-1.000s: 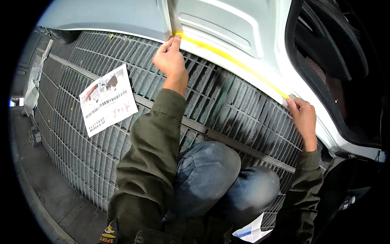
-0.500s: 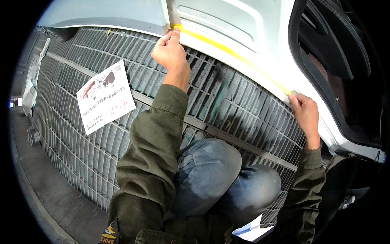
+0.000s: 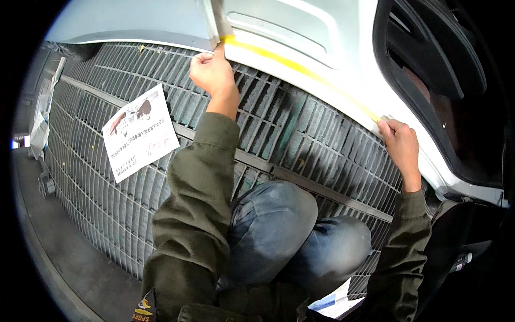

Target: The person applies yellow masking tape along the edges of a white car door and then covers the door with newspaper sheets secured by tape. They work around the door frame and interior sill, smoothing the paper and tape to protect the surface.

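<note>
Grating (image 3: 322, 161) spreads below the white panel (image 3: 300, 40), whose top is cut off. Left of the panel, a sheet (image 3: 140, 142) bears print and red handwriting. Yellow tape (image 3: 291, 64) edges the panel's bottom: the right hand (image 3: 401, 147) pinches its right end; the left hand (image 3: 214, 75), curled at the panel's left corner, hides its fingertips, grip untellable. Right-below the panel, a bottle's (image 3: 461, 262) contents are too dim.
</note>
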Action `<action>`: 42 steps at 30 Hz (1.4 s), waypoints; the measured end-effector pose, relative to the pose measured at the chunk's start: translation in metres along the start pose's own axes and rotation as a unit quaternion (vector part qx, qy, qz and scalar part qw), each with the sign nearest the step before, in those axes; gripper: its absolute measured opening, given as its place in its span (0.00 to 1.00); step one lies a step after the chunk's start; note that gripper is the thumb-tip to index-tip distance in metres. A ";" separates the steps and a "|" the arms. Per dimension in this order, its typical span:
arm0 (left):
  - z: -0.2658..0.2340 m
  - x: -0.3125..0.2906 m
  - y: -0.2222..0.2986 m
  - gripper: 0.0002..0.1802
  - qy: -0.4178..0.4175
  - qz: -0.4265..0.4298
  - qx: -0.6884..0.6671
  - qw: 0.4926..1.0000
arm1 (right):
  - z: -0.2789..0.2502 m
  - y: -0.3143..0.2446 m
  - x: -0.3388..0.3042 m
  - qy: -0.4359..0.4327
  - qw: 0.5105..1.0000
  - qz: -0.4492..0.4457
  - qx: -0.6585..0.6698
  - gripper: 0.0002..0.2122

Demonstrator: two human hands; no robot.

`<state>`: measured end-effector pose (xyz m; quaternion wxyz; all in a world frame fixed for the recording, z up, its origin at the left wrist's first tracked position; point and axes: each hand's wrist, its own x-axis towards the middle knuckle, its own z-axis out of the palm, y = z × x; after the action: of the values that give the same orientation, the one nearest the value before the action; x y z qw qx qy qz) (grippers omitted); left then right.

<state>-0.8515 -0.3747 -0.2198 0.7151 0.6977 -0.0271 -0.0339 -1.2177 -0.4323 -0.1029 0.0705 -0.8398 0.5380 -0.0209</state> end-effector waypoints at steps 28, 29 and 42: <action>-0.053 -0.023 -0.005 0.37 -0.224 0.540 0.411 0.700 | -0.038 0.102 -0.018 -0.145 0.967 0.104 0.181 0.10; -0.052 -0.024 -0.004 0.37 -0.224 0.540 0.414 0.698 | -0.032 0.098 -0.019 -0.121 0.974 0.107 0.160 0.10; -0.048 -0.037 0.000 0.37 -0.225 0.544 0.428 0.686 | -0.004 0.095 -0.021 0.043 0.993 0.056 -0.097 0.12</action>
<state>-0.8839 -0.3235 -0.2211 0.2047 0.7621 -0.5734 0.2204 -1.3126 -0.4532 -0.1117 -0.0336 -0.8094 0.5863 -0.0009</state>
